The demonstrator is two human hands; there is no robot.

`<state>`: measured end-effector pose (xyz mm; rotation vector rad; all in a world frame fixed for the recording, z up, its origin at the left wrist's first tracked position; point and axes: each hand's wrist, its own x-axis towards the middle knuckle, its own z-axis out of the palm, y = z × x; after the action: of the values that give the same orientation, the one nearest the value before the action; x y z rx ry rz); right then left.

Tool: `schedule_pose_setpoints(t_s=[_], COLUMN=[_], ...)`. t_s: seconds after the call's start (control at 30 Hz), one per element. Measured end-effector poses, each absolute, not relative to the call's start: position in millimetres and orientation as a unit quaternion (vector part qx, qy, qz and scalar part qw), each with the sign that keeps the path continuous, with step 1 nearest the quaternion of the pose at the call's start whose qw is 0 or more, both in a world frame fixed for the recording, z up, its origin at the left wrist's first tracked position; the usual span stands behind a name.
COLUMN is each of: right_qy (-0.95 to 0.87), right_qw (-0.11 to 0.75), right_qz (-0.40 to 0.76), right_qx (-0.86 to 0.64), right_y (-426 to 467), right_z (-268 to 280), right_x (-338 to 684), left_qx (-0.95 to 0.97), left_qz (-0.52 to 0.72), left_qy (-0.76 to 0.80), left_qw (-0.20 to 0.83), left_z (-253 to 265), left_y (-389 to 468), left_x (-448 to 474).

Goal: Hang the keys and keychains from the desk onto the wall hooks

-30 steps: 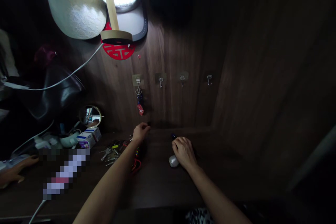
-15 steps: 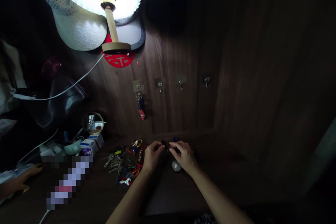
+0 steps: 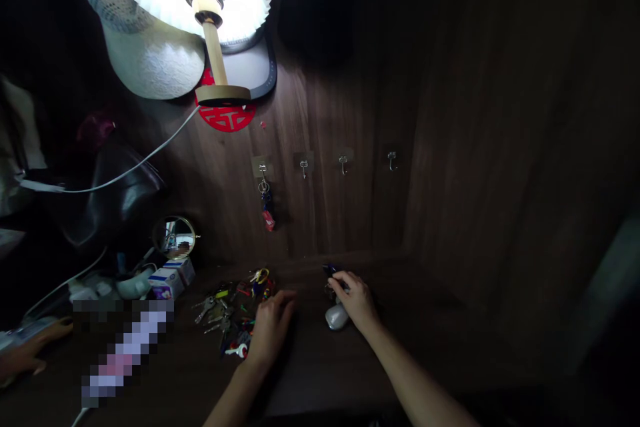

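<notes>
My right hand (image 3: 354,297) is closed in a pinch over small dark and metallic bits, too dim to tell apart. Close under its fingers rests a grey, rounded object (image 3: 337,317), possibly a computer mouse. A small dark-blue item (image 3: 329,269) lies just beyond the fingertips. My left hand (image 3: 271,327) is at the right edge of a pile of keys (image 3: 223,313) with colourful tags and cords. Its thumb and fingers look apart, with nothing seen in them, and it covers part of the pile.
Four wall hooks run in a row; a key ring with a red tag (image 3: 269,219) hangs from the leftmost. A lit lamp (image 3: 214,53) with a white cable is at upper left, beside hats (image 3: 155,57). A round mirror (image 3: 175,237), boxes (image 3: 171,278) and another hand (image 3: 37,350) are at left.
My left hand has parted from my right hand and moved left to the keys. The dark thing between both hands is no longer seen there. My right hand has stayed near the grey object.
</notes>
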<state>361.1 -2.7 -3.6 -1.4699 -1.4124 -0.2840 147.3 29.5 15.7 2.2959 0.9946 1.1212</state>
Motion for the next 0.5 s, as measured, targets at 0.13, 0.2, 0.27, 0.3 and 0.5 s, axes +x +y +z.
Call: schedule_pose_setpoints(t_s=[0.13, 0.2, 0.27, 0.3, 0.5], right_qy=[-0.549, -0.521, -0.491, -0.477, -0.399], right_qw=[0.568, 0.599, 0.630, 0.645, 0.726], right_qz=[-0.059, -0.022, 0.003, 0.010, -0.005], right_qx=[-0.610, -0.607, -0.602, -0.598, -0.560], right_y=[0.6, 3.4, 6.8, 8.6, 24.0], right_z=[-5.9, -6.7, -4.6, -1.6, 50.2], right_x=[365.8, 367.7, 370.0, 371.6, 396.2], left_qx=[0.841, 0.829, 0.808, 0.798, 0.762], left_qz=[0.398, 0.408, 0.421, 0.429, 0.457], left_qy=[0.363, 0.382, 0.410, 0.423, 0.447], left_qw=[0.042, 0.020, 0.026, 0.035, 0.098], left_z=[10.5, 9.8, 9.4, 9.2, 4.5], left_y=[24.6, 23.4, 24.5, 25.8, 34.6], left_x=[101.9, 89.0, 83.6, 83.0, 83.4])
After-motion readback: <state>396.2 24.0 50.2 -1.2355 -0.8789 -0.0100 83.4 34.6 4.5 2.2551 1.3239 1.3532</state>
